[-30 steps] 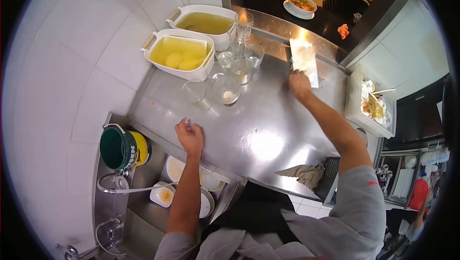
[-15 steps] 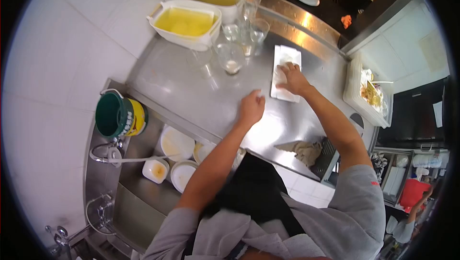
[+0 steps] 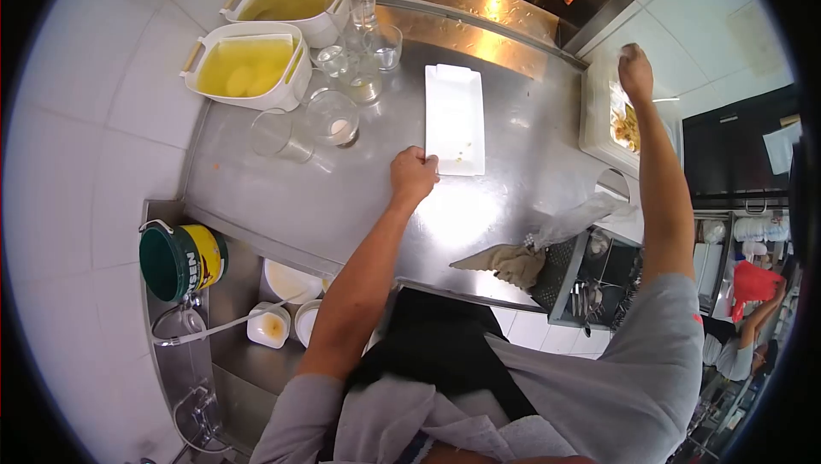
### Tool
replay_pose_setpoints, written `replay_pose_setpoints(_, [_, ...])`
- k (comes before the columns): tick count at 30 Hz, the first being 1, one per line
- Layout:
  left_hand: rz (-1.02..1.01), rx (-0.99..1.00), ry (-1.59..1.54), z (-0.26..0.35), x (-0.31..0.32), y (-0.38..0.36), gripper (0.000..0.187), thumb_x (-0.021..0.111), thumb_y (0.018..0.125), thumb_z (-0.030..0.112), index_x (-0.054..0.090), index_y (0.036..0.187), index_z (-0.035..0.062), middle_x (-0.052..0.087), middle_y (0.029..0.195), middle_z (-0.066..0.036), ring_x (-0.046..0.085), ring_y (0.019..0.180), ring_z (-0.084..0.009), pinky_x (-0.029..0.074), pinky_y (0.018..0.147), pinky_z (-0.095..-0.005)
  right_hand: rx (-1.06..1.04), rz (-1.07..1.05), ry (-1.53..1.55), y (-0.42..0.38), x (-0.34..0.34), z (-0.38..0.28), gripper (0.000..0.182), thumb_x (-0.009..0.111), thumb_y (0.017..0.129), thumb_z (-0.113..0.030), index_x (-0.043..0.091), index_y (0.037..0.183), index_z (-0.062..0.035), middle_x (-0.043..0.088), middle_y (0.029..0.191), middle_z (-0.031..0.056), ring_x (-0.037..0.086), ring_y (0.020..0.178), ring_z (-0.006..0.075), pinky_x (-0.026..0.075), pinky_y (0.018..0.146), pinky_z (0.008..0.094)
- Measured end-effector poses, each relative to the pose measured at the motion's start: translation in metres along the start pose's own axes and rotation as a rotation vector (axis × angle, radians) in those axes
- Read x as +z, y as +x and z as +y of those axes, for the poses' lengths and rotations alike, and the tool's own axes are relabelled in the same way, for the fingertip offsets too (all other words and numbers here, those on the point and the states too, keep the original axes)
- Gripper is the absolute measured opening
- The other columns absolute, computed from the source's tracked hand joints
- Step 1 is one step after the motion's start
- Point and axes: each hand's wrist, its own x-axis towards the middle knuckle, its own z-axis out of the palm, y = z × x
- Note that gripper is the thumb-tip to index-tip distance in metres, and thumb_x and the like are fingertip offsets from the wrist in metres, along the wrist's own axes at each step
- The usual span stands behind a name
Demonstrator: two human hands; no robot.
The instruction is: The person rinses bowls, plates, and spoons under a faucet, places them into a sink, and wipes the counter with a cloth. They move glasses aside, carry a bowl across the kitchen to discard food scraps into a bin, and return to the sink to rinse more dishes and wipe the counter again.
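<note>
A long white rectangular plate [image 3: 454,113] lies on the steel counter, with a few small crumbs near its front end. My left hand [image 3: 415,175] is closed at the plate's near left corner, thumb and fingertips on the edge. Out to the right, my right hand [image 3: 635,75] is raised above a pale plastic bin [image 3: 600,129] that holds food scraps and crumpled wrapping. Its fingers are curled closed, and whatever is inside them is hidden.
Several clear glasses [image 3: 332,118] stand left of the plate, by two white tubs [image 3: 299,88] of yellowish liquid. A green bucket [image 3: 167,263] and dirty dishes sit in the sink at lower left. A crumpled cloth [image 3: 509,265] lies at the counter's front edge. Another person [image 3: 740,344] is at far right.
My right hand has left the plate and swung right to above the bin. My left hand has closed on the plate's corner. The whole view has shifted.
</note>
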Motion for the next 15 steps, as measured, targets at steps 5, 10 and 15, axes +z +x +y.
replay_pose_setpoints(5, [0.016,0.043,-0.357,-0.008,0.013,0.005,0.006,0.053,0.093,-0.002,0.054,0.096,-0.0073,0.064,0.093,-0.014,0.067,0.081,-0.0178,0.064,0.064,-0.0319,0.099,-0.375,-0.014,-0.008,-0.008,0.059,0.034,0.055,0.085,-0.01,0.065,0.117,-0.0058,0.061,0.121,0.0241,0.059,0.111,0.04,0.05,0.093,0.0446])
replay_pose_setpoints(10, [0.032,0.067,-0.533,-0.023,0.022,0.019,0.007,0.055,0.093,-0.002,0.054,0.099,-0.0047,0.063,0.09,-0.012,0.067,0.077,-0.0193,0.063,0.064,-0.033,0.018,-0.095,-0.161,0.0,-0.007,-0.001,0.03,0.049,0.082,-0.001,0.067,0.106,-0.0011,0.065,0.108,0.0249,0.061,0.105,0.0403,0.049,0.091,0.048])
replay_pose_setpoints(15, [-0.061,0.127,-0.726,0.025,0.021,-0.012,0.012,0.053,0.096,0.001,0.05,0.106,-0.0052,0.065,0.097,-0.018,0.069,0.085,-0.0243,0.062,0.077,-0.037,-0.005,-0.268,0.052,-0.025,-0.002,-0.053,0.023,0.06,0.086,-0.021,0.072,0.098,-0.0067,0.069,0.093,0.0216,0.065,0.09,0.04,0.051,0.083,0.0451])
